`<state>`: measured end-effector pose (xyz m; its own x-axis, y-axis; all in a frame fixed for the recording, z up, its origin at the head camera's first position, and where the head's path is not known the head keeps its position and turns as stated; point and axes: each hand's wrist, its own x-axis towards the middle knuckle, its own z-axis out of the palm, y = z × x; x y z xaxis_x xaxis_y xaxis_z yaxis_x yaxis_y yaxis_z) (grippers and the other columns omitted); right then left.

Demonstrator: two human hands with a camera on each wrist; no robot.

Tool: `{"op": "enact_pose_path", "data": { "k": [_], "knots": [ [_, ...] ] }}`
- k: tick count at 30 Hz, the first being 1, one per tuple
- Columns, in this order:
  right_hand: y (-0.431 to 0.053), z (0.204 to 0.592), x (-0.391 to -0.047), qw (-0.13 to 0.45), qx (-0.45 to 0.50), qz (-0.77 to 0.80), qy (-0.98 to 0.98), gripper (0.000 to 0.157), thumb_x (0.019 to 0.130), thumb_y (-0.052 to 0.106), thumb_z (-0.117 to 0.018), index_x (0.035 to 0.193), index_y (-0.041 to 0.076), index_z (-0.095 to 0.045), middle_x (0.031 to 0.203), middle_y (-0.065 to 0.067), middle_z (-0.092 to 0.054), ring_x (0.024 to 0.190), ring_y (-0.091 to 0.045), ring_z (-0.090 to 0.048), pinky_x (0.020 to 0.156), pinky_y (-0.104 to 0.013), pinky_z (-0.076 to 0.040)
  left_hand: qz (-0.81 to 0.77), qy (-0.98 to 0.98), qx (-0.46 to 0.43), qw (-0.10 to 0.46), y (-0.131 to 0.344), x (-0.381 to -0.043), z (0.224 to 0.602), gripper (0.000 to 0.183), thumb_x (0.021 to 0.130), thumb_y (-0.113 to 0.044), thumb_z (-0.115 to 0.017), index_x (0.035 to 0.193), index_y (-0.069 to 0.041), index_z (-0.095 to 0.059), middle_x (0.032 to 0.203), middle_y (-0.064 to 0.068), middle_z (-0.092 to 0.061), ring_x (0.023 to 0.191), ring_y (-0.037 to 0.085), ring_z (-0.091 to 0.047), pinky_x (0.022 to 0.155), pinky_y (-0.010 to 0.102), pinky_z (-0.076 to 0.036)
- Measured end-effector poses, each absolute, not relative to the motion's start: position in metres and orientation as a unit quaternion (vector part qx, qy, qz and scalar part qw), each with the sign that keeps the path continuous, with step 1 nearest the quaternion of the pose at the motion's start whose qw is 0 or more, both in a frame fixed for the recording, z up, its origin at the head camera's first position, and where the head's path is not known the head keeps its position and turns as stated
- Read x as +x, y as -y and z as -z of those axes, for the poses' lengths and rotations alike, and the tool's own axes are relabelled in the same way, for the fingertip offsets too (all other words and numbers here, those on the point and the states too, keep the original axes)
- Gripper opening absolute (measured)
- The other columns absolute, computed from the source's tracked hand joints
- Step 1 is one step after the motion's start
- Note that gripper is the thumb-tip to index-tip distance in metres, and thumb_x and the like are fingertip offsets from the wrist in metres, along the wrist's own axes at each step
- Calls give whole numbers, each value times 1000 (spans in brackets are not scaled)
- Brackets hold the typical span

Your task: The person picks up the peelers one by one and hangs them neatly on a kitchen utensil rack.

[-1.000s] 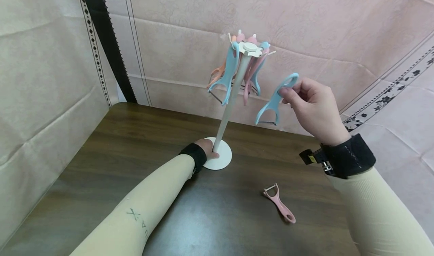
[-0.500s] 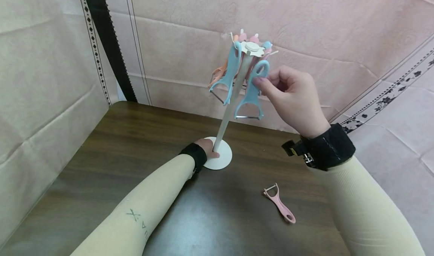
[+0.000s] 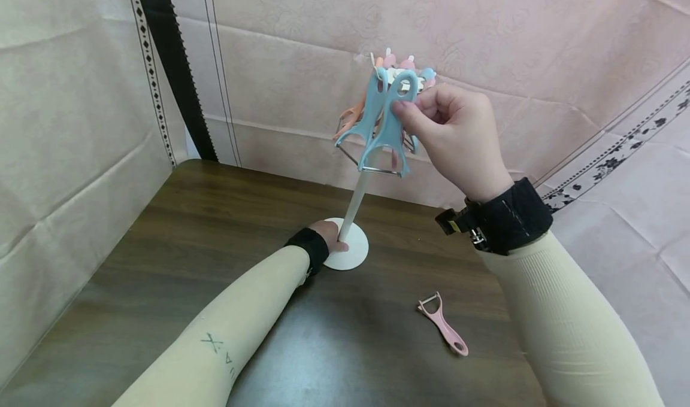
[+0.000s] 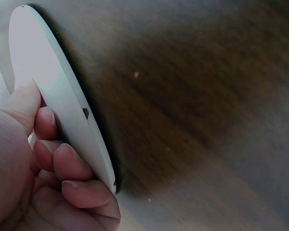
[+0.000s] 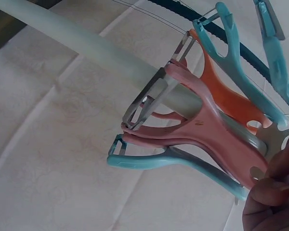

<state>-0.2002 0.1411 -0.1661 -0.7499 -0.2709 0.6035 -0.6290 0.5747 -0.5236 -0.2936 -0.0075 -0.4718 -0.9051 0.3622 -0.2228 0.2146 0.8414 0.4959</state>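
Note:
A white stand (image 3: 357, 203) rises from a round base, with several peelers hanging at its top. Low down, my left hand (image 3: 326, 236) grips it, fingers curled by the pole and on the base (image 4: 62, 91). Between thumb and fingers my right hand (image 3: 458, 133) pinches a blue peeler (image 3: 389, 125) by its handle, blade down, just in front of the stand's top. Another blue peeler (image 3: 372, 105) hangs right behind it, with an orange peeler (image 3: 353, 117) to the left. In the right wrist view, pink peelers (image 5: 216, 130) hang close to the right hand's fingertips (image 5: 274, 192).
A pink peeler (image 3: 444, 326) lies on the dark wooden table (image 3: 226, 215), right of the stand. Pale patterned cloth (image 3: 291, 84) hangs behind the table and along both sides. Each wrist wears a black band.
My right hand has carried the blue peeler left and up, from right of the stand to the front of its top. The left hand has stayed at the base.

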Motion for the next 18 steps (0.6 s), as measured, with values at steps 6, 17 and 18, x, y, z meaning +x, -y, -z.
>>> {"op": "enact_pose_path", "data": {
  "k": [6, 17, 18],
  "knots": [
    [-145, 168, -204, 224, 242, -372, 868, 23, 88, 28, -72, 86, 5, -72, 64, -6, -61, 56, -14, -43, 50, -25, -28, -231, -948, 155, 154, 7, -293, 472, 41, 88, -41, -71, 102, -2, -70, 75, 3, -65, 72, 19, -59, 74, 34, -49],
    [-145, 164, -206, 219, 248, -375, 866, 25, 89, 30, -71, 82, 6, -72, 64, -7, -61, 58, -18, -42, 51, -29, -26, -230, -949, 149, 158, 5, -295, 473, 43, 87, -41, -72, 104, -2, -69, 79, 4, -67, 75, 20, -60, 77, 35, -49],
    [-145, 164, -206, 217, 242, -374, 868, 26, 89, 31, -71, 82, 6, -72, 64, -6, -61, 58, -17, -43, 50, -29, -27, -229, -949, 149, 157, 5, -296, 476, 43, 87, -42, -71, 104, -2, -69, 79, 4, -66, 74, 20, -60, 77, 34, -49]
  ]
}}
